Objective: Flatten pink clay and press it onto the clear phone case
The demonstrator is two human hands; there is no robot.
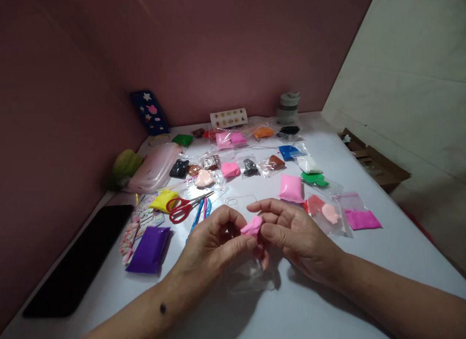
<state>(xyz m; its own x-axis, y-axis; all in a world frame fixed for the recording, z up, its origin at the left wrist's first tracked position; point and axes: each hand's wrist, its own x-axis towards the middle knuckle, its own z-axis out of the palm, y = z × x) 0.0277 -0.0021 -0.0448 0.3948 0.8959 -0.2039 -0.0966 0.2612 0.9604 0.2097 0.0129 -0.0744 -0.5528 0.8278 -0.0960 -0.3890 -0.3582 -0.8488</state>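
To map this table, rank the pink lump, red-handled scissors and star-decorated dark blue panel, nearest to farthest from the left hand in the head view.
1. Pink lump: touching the left hand.
2. Red-handled scissors: ahead and left of it.
3. Dark blue panel: far back, left.

Right of the red-handled scissors (182, 210) and nearer the wearer, the left hand (214, 246) pinches a soft pink lump (251, 226), the right hand (300, 237) with its thumb at the lump's edge, above a clear case (249, 282) on the worktop (393, 251). A yellow packet (160, 201) lies partly behind the scissors' handles, a purple packet (147, 251) nearer than them, a lidded bottle (287, 110) well beyond, to their right.
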